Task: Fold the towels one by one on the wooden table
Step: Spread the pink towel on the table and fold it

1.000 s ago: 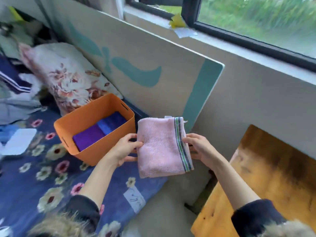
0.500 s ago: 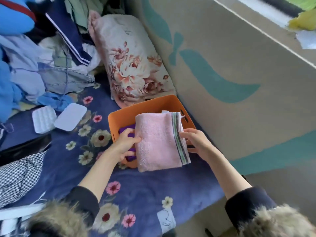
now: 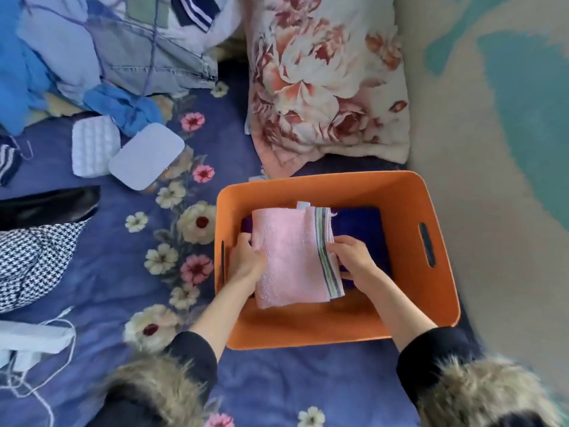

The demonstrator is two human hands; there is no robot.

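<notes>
Centre-left of frame: left hand [image 3: 246, 260] grips the left edge of the folded pink towel [image 3: 289, 257], fingers curled round it. Centre: towel sits low inside the orange basket [image 3: 406, 192], over dark purple and blue towels [image 3: 360, 223]; whether it touches them, cannot tell. Right of centre: right hand [image 3: 354, 257] pinches the striped right edge. Wooden table not in view.

Step judged: stowing 1 finished towel. Next move calls for setting it flat on the stack, letting go with both hands without spoiling the fold, then taking another towel to fold.
</notes>
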